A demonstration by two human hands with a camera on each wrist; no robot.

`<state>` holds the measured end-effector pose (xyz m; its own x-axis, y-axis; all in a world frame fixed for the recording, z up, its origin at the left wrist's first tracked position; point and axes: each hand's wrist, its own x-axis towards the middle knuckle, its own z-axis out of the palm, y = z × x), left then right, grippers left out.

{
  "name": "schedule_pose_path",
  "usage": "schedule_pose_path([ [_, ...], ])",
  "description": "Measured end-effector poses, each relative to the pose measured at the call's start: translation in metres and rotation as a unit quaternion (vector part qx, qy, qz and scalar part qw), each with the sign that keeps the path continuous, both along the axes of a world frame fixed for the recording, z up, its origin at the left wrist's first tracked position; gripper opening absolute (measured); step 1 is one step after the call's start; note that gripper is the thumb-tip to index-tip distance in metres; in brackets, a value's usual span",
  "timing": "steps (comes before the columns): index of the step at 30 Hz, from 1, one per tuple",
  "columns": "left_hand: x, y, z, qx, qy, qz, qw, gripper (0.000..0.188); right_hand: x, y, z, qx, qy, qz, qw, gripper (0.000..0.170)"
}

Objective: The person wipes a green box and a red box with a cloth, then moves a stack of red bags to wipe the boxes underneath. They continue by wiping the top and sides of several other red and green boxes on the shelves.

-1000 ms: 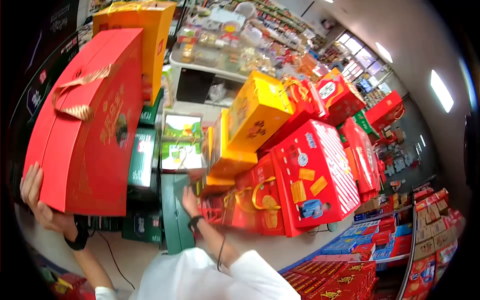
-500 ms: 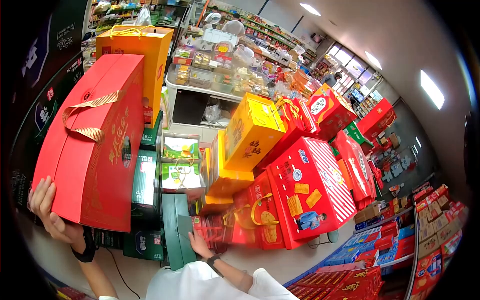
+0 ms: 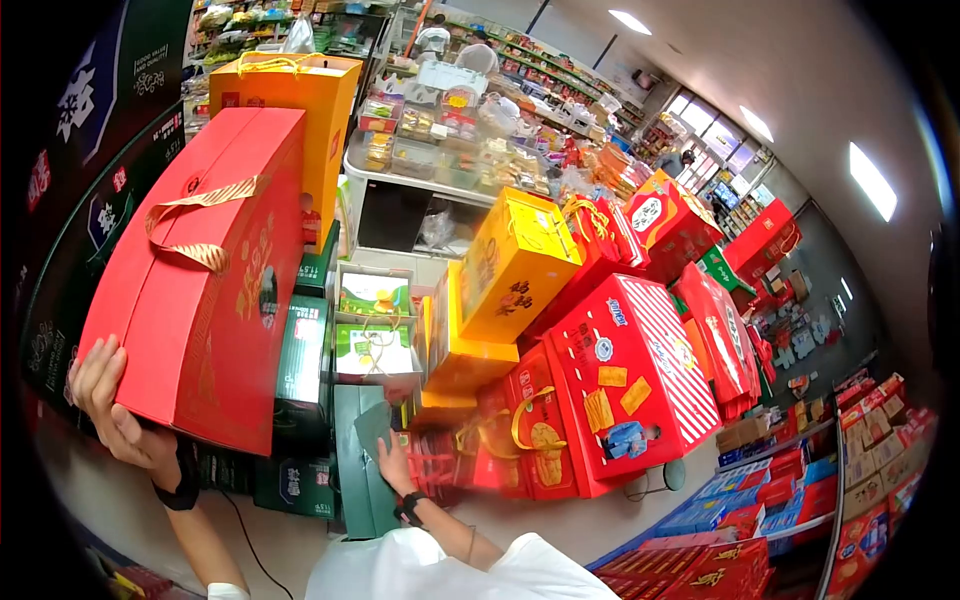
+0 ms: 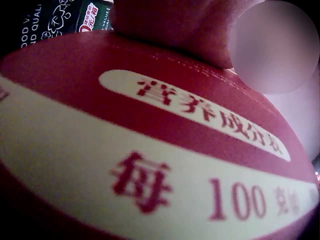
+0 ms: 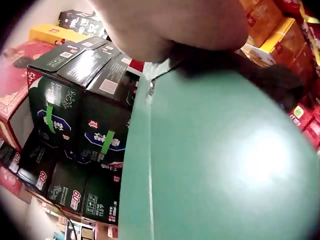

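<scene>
In the head view a large red gift box (image 3: 205, 330) with a striped gold ribbon handle leans at the left. My left hand (image 3: 115, 405) grips its lower left corner, fingers spread along the side and thumb at the lower edge. The box's printed nutrition panel (image 4: 190, 170) fills the left wrist view. My right hand (image 3: 397, 465) is at a dark green box (image 3: 360, 500) low in the middle, its fingers at the edge of a raised green flap (image 3: 371, 428). From the right wrist, the green box's smooth face (image 5: 215, 150) is close, the fingertips hidden.
Dark green cartons (image 5: 75, 110) stand stacked between the two boxes. An orange gift bag (image 3: 330, 130) is behind the red box. Yellow boxes (image 3: 520, 265) and red gift boxes (image 3: 625, 380) crowd the right side. A cable (image 3: 250, 540) hangs at the lower left.
The green flap stands out more from its box, with my right hand at its edge. My left hand keeps its hold on the red gift box. The head view has shifted.
</scene>
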<state>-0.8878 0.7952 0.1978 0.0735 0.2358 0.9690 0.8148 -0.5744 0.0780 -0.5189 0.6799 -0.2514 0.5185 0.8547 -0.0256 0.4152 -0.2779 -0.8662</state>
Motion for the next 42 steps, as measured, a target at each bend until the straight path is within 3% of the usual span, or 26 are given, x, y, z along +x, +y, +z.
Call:
schedule_pose_path([
  [2, 0.0, 0.0, 0.0, 0.003, 0.005, 0.005, 1.0, 0.054, 0.008, -0.033, -0.019, -0.02, 0.0, 0.004, 1.0, 0.058],
  [5, -0.003, 0.001, -0.001, 0.006, 0.013, 0.006, 1.0, 0.053, 0.023, -0.076, -0.067, -0.087, 0.087, 0.074, 0.99, 0.062],
  [8, -0.005, 0.004, -0.003, 0.009, 0.006, 0.001, 1.0, 0.053, 0.039, -0.108, -0.148, -0.179, 0.076, 0.214, 0.957, 0.059],
  [9, -0.005, 0.003, -0.003, 0.009, 0.008, 0.004, 1.0, 0.053, 0.028, -0.111, -0.097, -0.213, 0.136, 0.165, 0.953, 0.055],
  [11, -0.004, 0.002, -0.001, 0.011, 0.012, 0.008, 1.0, 0.053, 0.016, -0.098, -0.069, -0.178, 0.254, 0.103, 0.945, 0.052],
  [12, -0.002, 0.001, 0.0, 0.01, 0.009, 0.013, 1.0, 0.053, 0.014, -0.095, -0.064, -0.159, 0.311, 0.07, 0.934, 0.051],
  [13, 0.0, 0.001, 0.001, 0.009, 0.006, 0.015, 1.0, 0.054, 0.017, -0.079, -0.095, -0.133, 0.34, 0.048, 0.93, 0.048],
  [16, -0.003, 0.004, 0.001, 0.012, 0.015, 0.007, 1.0, 0.054, 0.034, -0.024, -0.112, -0.123, 0.351, 0.013, 0.928, 0.056],
  [18, -0.007, 0.005, 0.0, 0.012, 0.02, 0.005, 1.0, 0.054, 0.04, 0.023, -0.119, -0.054, 0.299, 0.032, 0.952, 0.05],
  [21, -0.004, 0.005, -0.001, 0.015, 0.012, 0.012, 1.0, 0.055, 0.046, 0.051, -0.011, -0.054, 0.19, 0.051, 0.979, 0.051],
  [25, -0.001, 0.005, 0.001, 0.018, 0.003, 0.018, 1.0, 0.055, 0.04, 0.042, 0.003, -0.067, 0.181, 0.037, 0.981, 0.059],
  [28, -0.002, 0.004, 0.001, 0.016, 0.001, 0.016, 1.0, 0.055, 0.028, 0.006, -0.017, -0.048, 0.306, 0.009, 0.951, 0.059],
  [29, -0.002, 0.004, 0.0, 0.015, 0.002, 0.013, 1.0, 0.055, 0.03, -0.01, -0.026, -0.024, 0.399, 0.051, 0.915, 0.058],
  [32, -0.007, 0.006, 0.0, 0.02, 0.015, 0.01, 1.0, 0.055, 0.027, -0.061, -0.04, -0.167, 0.398, 0.063, 0.9, 0.055],
  [35, -0.009, 0.007, 0.0, 0.019, 0.011, 0.012, 1.0, 0.056, 0.018, -0.1, -0.075, -0.185, 0.396, 0.017, 0.899, 0.045],
  [36, -0.006, 0.008, 0.001, 0.028, 0.009, 0.005, 1.0, 0.056, 0.02, -0.117, -0.11, -0.168, 0.512, 0.0, 0.842, 0.04],
  [40, 0.004, 0.002, 0.008, 0.03, 0.0, 0.017, 0.999, 0.056, 0.028, -0.08, -0.036, -0.265, 0.546, -0.006, 0.795, 0.044],
  [42, 0.005, 0.004, 0.008, 0.028, -0.002, 0.019, 0.999, 0.056, 0.038, -0.048, -0.07, -0.149, 0.426, 0.002, 0.892, 0.038],
])
